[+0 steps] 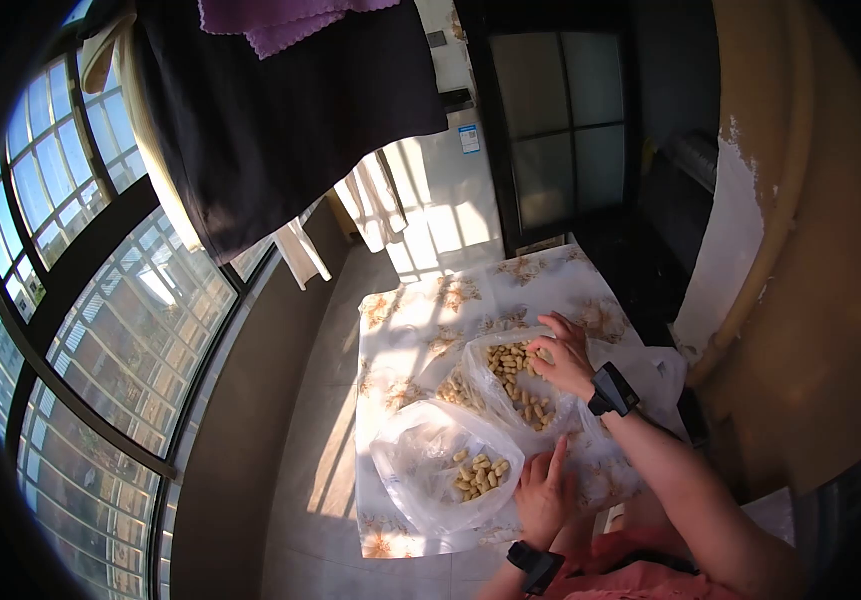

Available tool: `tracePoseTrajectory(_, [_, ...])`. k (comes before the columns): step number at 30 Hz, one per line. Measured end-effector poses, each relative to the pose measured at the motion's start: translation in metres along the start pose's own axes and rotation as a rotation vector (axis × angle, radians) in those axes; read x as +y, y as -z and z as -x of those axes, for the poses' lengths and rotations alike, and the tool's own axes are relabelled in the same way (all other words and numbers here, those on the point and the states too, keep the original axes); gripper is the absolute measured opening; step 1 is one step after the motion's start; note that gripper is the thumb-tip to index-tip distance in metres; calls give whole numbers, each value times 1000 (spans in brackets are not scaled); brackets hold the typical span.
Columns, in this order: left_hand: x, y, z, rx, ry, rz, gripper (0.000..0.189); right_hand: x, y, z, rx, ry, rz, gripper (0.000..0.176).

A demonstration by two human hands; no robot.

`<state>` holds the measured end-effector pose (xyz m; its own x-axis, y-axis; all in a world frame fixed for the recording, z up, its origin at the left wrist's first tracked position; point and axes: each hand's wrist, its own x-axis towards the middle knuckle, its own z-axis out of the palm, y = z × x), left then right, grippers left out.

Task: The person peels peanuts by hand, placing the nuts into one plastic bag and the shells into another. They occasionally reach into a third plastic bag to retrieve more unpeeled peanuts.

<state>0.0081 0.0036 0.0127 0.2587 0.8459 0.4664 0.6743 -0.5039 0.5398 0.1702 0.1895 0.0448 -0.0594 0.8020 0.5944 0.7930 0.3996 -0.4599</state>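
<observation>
A clear plastic bag (495, 375) full of peanuts in their shells lies open on a small table with a flowered cloth (420, 320). My right hand (562, 355) reaches into this bag, fingers curled among the peanuts; whether it holds any is hidden. Nearer to me lies a second clear bag (420, 470) with a small heap of peanuts (480, 473) in it. My left hand (544, 490) rests flat at the right edge of that second bag, fingers together and pointing away from me. Both wrists wear black bands.
A large barred window (100, 330) curves along the left. Dark and purple clothes (270, 100) hang overhead. A dark glass door (560, 120) stands behind the table, with a peeling yellow wall (800, 250) at the right. Sunlit floor tiles (315, 470) run left of the table.
</observation>
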Motion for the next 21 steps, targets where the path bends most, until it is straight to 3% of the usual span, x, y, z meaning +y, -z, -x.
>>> tracePoseTrajectory(3, [1, -2, 0, 1, 10, -23, 70, 7, -16, -2, -40, -52, 138, 14])
tracePoseTrajectory(5, [0, -4, 1, 2, 9, -14, 70, 13, -20, 0, -112, -87, 204, 23])
tracePoseTrajectory(8, [0, -6, 2, 3, 22, 0, 70, 14, -16, -4, -201, -159, 80, 35])
tracePoseTrajectory(10, [0, -3, -2, 2, 36, 1, 70, 2, 3, -3, -89, -78, -18, 41])
tracePoseTrajectory(16, [1, -4, -2, -13, 49, 3, 79, -48, 81, 7, -16, 52, -253, 37])
tracePoseTrajectory(21, [3, 0, -4, -15, 11, -22, 77, -40, 86, 14, -50, 23, -397, 41])
